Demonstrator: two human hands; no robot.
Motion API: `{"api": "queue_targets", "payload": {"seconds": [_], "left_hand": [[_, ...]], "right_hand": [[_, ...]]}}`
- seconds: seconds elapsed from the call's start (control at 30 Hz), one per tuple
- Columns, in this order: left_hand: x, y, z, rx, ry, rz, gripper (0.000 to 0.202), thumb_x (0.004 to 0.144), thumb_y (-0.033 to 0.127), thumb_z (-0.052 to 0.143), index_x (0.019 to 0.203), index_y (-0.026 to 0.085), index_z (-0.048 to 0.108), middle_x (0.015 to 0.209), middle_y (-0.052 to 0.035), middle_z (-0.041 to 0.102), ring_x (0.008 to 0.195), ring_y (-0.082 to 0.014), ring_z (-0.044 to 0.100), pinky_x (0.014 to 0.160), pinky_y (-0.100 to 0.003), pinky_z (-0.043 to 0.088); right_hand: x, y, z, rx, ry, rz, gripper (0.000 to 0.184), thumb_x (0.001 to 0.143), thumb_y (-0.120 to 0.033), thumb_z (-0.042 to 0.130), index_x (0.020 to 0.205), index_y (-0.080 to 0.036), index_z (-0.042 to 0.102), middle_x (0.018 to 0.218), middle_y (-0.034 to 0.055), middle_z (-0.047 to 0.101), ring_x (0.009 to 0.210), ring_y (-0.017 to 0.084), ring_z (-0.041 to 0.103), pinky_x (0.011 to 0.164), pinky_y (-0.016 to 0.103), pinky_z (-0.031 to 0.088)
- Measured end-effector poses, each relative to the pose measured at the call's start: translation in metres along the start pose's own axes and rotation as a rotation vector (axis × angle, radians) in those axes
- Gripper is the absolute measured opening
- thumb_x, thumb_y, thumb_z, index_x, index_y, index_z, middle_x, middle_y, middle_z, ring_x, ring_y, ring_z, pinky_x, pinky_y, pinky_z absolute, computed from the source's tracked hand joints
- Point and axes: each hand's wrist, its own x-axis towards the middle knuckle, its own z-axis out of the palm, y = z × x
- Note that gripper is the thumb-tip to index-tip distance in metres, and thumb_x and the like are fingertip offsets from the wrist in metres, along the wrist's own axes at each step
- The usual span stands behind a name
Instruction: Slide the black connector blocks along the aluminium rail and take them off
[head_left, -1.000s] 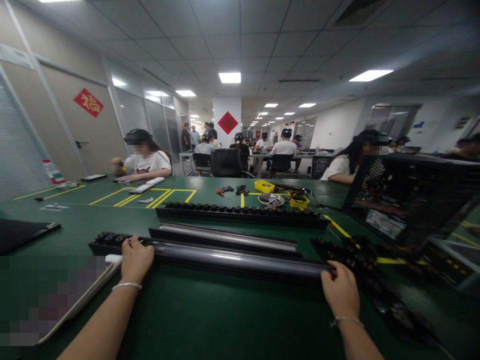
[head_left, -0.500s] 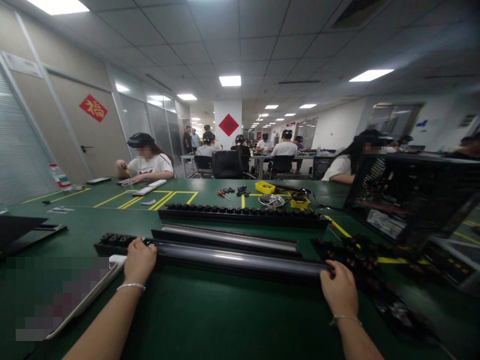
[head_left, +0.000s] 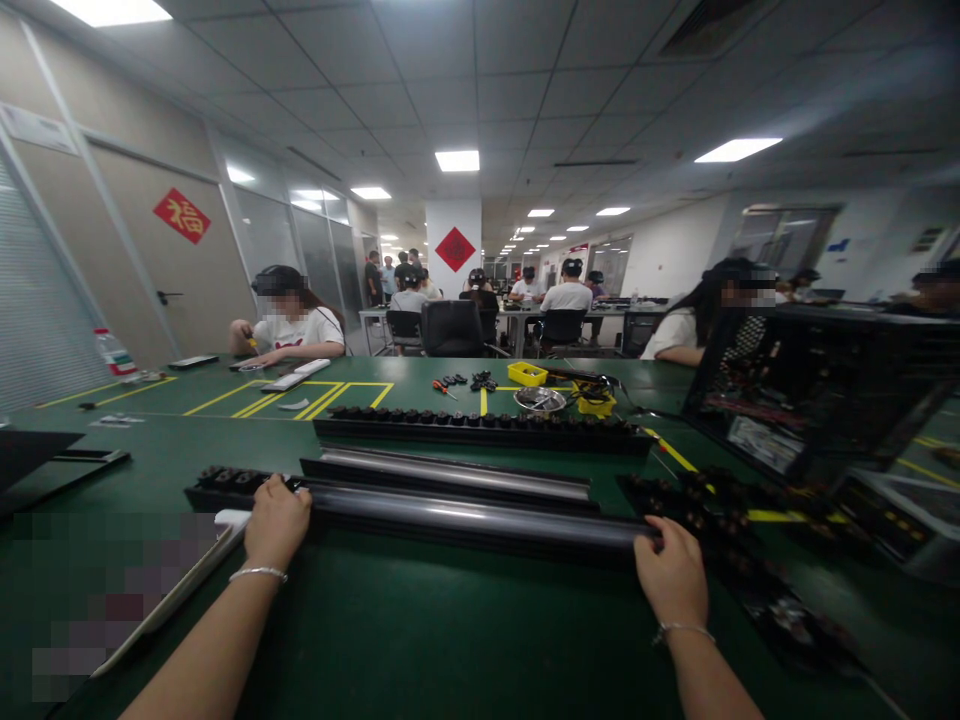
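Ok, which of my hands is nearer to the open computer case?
Right. The right hand is just left of the case, nearer the camera; the left hand is much farther left.

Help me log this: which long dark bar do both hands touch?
The front long, glossy dark bar: left hand and right hand touch it, not the silver-topped black bar or knob-lined black bar.

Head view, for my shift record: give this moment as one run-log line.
left hand: touching glossy dark bar, left part | right hand: touching bar's right end | behind bar: silvery strip
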Motion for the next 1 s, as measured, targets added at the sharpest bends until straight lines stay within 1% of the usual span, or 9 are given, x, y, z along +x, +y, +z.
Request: {"api": "queue_targets", "payload": {"seconds": [0.1, 0.17, 0.3, 0.43, 0.6, 0.73, 1.0], "left_hand": [[0.001, -0.001, 0.004, 0.051, -0.002, 0.011, 0.065, 0.080, 0.031, 0.033, 0.126, -0.014, 0.034, 0.119, -0.0322, 0.047, 0.114, -0.0382, 0.043, 0.088, -0.046, 0.041], [0.001, -0.002, 0.006, 0.083, -0.009, 0.018, 0.065, 0.080, 0.031, 0.033, 0.124, -0.016, 0.035, 0.117, -0.0324, 0.048, 0.113, -0.0379, 0.044, 0.087, -0.045, 0.042], [0.000, -0.002, 0.006, 0.108, -0.018, 0.001, 0.062, 0.081, 0.033, 0.033, 0.125, -0.011, 0.037, 0.114, -0.0291, 0.051, 0.111, -0.0353, 0.047, 0.085, -0.043, 0.043], [-0.005, 0.004, 0.000, 0.099, -0.030, 0.001, 0.060, 0.084, 0.036, 0.032, 0.126, -0.006, 0.038, 0.114, -0.0266, 0.051, 0.110, -0.0330, 0.049, 0.086, -0.042, 0.042], [-0.014, 0.017, -0.009, 0.104, -0.061, 0.004, 0.057, 0.087, 0.037, 0.031, 0.127, -0.004, 0.038, 0.117, -0.0250, 0.049, 0.110, -0.0302, 0.050, 0.088, -0.037, 0.042], [-0.020, 0.024, -0.013, 0.117, -0.079, 0.003, 0.056, 0.089, 0.037, 0.030, 0.127, -0.003, 0.037, 0.118, -0.0244, 0.050, 0.107, -0.0295, 0.053, 0.084, -0.037, 0.044], [-0.027, 0.035, -0.021, 0.163, -0.090, 0.033, 0.053, 0.091, 0.036, 0.027, 0.127, -0.001, 0.038, 0.116, -0.0231, 0.051, 0.102, -0.0287, 0.056, 0.080, -0.035, 0.045]], "right_hand": [[0.002, 0.003, 0.003, 0.005, 0.021, -0.015, 0.042, 0.075, -0.034, 0.039, 0.108, -0.016, 0.059, 0.121, 0.0137, 0.048, 0.106, 0.029, 0.050, 0.090, 0.042, 0.041], [0.003, 0.006, 0.006, 0.022, 0.058, -0.048, 0.041, 0.074, -0.033, 0.039, 0.105, -0.015, 0.060, 0.118, 0.0138, 0.050, 0.106, 0.028, 0.050, 0.093, 0.041, 0.039], [0.005, 0.011, 0.012, 0.037, 0.094, -0.077, 0.040, 0.072, -0.031, 0.041, 0.102, -0.014, 0.061, 0.116, 0.0138, 0.050, 0.106, 0.028, 0.050, 0.096, 0.041, 0.037], [0.005, 0.011, 0.010, 0.060, 0.092, -0.082, 0.039, 0.072, -0.032, 0.042, 0.102, -0.016, 0.061, 0.115, 0.0129, 0.050, 0.106, 0.028, 0.049, 0.096, 0.042, 0.036], [0.004, 0.007, 0.007, 0.044, 0.042, -0.012, 0.042, 0.073, -0.035, 0.042, 0.105, -0.017, 0.061, 0.119, 0.0136, 0.049, 0.103, 0.030, 0.051, 0.091, 0.045, 0.040], [0.004, 0.006, 0.006, 0.055, 0.041, -0.012, 0.042, 0.073, -0.034, 0.043, 0.105, -0.016, 0.061, 0.120, 0.0140, 0.049, 0.103, 0.030, 0.051, 0.092, 0.045, 0.040], [0.003, 0.004, 0.004, 0.050, 0.020, 0.011, 0.043, 0.074, -0.035, 0.042, 0.108, -0.016, 0.061, 0.121, 0.0146, 0.048, 0.105, 0.031, 0.050, 0.091, 0.047, 0.041]]}}
